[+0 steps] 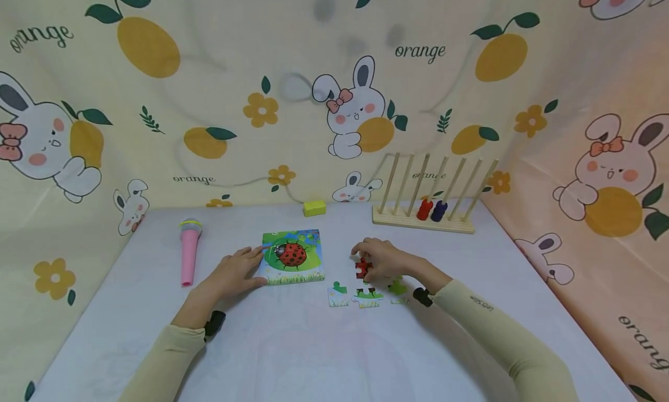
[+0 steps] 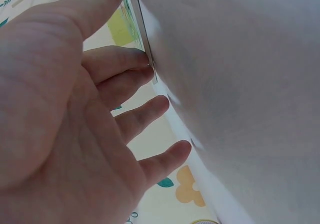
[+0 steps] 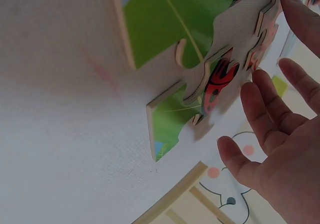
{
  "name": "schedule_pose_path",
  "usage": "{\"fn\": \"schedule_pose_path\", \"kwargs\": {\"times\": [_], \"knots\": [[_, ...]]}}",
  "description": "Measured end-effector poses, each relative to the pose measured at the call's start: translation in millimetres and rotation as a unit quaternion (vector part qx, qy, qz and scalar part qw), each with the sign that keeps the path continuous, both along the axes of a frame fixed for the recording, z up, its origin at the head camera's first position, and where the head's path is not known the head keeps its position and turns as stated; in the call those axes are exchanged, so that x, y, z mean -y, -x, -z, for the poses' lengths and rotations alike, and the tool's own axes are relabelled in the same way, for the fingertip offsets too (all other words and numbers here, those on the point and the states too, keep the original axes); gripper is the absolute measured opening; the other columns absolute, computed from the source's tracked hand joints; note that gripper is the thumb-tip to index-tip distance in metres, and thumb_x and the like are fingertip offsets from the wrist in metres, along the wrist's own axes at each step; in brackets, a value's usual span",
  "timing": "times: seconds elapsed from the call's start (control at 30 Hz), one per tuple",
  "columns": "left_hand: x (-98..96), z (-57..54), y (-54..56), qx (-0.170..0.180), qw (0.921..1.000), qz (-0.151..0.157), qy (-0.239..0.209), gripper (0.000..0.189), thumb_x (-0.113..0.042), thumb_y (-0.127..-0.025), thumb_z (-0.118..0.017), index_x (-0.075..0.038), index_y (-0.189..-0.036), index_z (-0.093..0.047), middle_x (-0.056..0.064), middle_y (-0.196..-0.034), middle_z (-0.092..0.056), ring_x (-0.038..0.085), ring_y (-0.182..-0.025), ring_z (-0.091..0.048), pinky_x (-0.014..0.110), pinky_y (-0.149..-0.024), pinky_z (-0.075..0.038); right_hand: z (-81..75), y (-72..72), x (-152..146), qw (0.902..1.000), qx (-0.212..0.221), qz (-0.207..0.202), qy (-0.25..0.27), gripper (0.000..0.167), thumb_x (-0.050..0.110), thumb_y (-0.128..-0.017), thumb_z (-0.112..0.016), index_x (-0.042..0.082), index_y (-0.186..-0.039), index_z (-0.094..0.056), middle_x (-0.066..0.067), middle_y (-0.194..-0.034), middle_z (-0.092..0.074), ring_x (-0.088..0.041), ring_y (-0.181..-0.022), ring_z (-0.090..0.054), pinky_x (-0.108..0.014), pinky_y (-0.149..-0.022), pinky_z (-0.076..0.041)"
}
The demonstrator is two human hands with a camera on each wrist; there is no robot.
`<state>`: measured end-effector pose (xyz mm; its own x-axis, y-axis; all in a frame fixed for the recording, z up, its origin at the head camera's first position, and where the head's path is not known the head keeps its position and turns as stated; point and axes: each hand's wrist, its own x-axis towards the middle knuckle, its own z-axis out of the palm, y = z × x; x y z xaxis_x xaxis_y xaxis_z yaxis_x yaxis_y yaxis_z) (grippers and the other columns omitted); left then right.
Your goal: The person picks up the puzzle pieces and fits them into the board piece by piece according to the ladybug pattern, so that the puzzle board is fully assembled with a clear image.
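In the head view my left hand (image 1: 233, 274) rests at the left side of a square ladybug picture board (image 1: 314, 274). The left wrist view shows its thumb and fingers extended, with fingertips at the thin edge of the board (image 2: 141, 26). My right hand (image 1: 385, 258) reaches over wooden jigsaw pieces, its fingertips right at a red ladybug piece (image 1: 362, 268). From the right wrist, the fingers (image 3: 256, 111) look loosely extended beside a red-and-green piece (image 3: 216, 91) and a green corner piece (image 3: 170, 115). The hand partly hides the pieces in the head view.
More pieces lie nearer the front: a grassy corner piece (image 1: 338, 296), a grassy middle piece (image 1: 368, 298) and a green piece (image 1: 398, 287). A pink toy microphone (image 1: 190, 254) lies left. At the back are a yellow block (image 1: 314, 208) and a wooden peg rack (image 1: 418, 220) with red and blue beads.
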<state>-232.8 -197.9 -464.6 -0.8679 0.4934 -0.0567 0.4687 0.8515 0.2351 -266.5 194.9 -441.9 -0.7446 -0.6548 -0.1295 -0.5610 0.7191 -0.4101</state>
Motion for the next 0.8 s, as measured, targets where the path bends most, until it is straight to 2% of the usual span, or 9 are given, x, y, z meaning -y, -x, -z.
{"fn": "schedule_pose_path", "kwargs": {"times": [0.43, 0.8], "knots": [[-0.9, 0.2, 0.7, 0.012, 0.9999, -0.009, -0.003, 0.076, -0.045, -0.093, -0.067, 0.007, -0.145, -0.045, 0.022, -0.155, -0.038, 0.048, -0.140, -0.033, 0.069, -0.102, -0.035, 0.9, 0.5, -1.5, 0.9999, 0.001, 0.003, -0.011, 0.057, 0.023, -0.079, -0.087, 0.008, -0.128, -0.061, -0.002, -0.106, -0.055, -0.018, -0.096, -0.048, -0.044, -0.086, -0.039], [-1.0, -0.8, -0.5, 0.010, 0.9999, -0.007, -0.006, 0.076, -0.044, -0.093, -0.067, 0.007, -0.145, -0.045, 0.023, -0.155, -0.037, 0.049, -0.140, -0.033, 0.069, -0.103, -0.034, 1.9, 1.5, -1.3, 0.9997, 0.010, 0.014, -0.015, 0.040, 0.020, -0.080, -0.086, 0.010, -0.114, -0.068, -0.003, -0.104, -0.053, -0.019, -0.094, -0.048, -0.042, -0.084, -0.038]]}}
